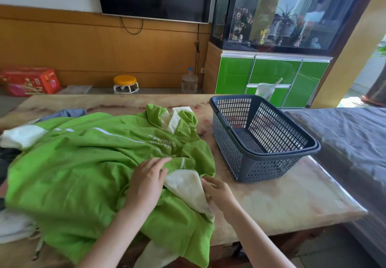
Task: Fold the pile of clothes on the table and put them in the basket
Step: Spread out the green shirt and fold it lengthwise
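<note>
Both forearms reach in from the near edge over the green jacket (83, 173), which is spread rumpled across the left and middle of the marble-patterned tabletop (282, 201). The left hand (147, 181) lies palm down on the green cloth, its fingers straight and close together, pointing away toward the printed white lettering, pressing the cloth flat. The right hand (218, 191) sits just beside it at the edge of the jacket's cream sleeve end (186, 184), fingers bent inward and touching the cream cloth; whether they pinch it I cannot tell. More clothes show from under the jacket: a grey-blue garment (69, 114) at the far side and white cloth (12, 226) at the near left. The dark blue basket (261, 163) stands on the tabletop to the right of the jacket, apart from both hands.
</note>
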`<state>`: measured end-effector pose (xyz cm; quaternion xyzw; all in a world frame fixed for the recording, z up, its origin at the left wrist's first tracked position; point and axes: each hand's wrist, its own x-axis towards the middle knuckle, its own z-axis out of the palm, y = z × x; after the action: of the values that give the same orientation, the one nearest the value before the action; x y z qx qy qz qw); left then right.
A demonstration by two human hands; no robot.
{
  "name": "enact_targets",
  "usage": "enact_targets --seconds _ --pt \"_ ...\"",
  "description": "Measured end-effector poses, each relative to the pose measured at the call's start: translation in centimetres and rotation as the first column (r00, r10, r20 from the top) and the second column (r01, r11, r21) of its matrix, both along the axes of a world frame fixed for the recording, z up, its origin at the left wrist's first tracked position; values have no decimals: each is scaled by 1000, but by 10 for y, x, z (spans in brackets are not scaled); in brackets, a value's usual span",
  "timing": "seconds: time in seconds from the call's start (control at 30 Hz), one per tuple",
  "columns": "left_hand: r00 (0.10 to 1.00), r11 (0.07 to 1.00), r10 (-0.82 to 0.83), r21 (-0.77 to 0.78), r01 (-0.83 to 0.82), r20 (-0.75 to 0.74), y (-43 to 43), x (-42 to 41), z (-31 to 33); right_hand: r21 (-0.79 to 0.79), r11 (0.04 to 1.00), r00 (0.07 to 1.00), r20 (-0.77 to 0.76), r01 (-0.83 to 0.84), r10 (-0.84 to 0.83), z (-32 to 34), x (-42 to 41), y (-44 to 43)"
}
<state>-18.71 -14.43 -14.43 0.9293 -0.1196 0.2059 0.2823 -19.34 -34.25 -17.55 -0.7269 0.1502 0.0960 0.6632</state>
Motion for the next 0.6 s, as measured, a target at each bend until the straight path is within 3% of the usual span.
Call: enact_targets --seconds 0.07,0.17,0.27,0.43,0.6 --pt "987 986 -156 73 153 36 -18 -1 2 96 995 1000 -16 15 -13 -2 -4 -3" --pt "953 949 -279 116 292 -116 -37 -3 -9 139 990 999 -26 34 -31 -10 -8 -3" --pt "955 950 -227 175 261 -191 -31 -3 -22 154 985 997 -8 72 -71 -13 -8 -2" --pt "963 973 -228 -11 229 -141 -17 -10 -18 80 996 999 20 48 -49 -13 -4 6" --pt "988 986 -153 -74 150 -34 4 -17 1 122 954 900 317 275 -300 24 -9 -16"
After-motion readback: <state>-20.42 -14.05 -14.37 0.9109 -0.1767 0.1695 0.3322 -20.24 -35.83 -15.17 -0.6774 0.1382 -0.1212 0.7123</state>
